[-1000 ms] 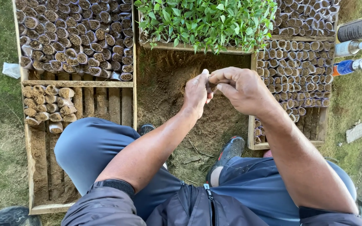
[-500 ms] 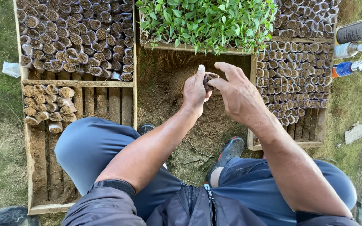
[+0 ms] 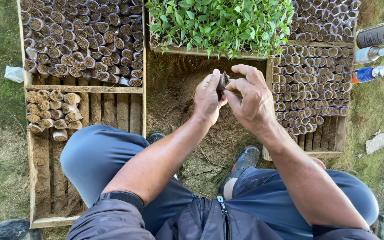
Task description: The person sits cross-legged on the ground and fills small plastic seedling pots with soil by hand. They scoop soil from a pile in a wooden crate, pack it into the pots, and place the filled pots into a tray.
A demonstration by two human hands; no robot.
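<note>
Loose soil (image 3: pixel 178 102) lies between wooden crates (image 3: pixel 85 89) of filled seedling tubes. Left hand (image 3: pixel 207 98) and right hand (image 3: pixel 250 100) meet, fingers clamped on a small dark tube (image 3: pixel 222 81).

Counted two hands, left (image 3: pixel 208 98) and right (image 3: pixel 248 100), pinching one small dark tube (image 3: pixel 222 82). Noted three bottles (image 3: pixel 370 54) at the right edge, two shoes (image 3: pixel 244 161), one tray of green seedlings (image 3: pixel 221 22), two wooden crates (image 3: pixel 85 89).
</note>
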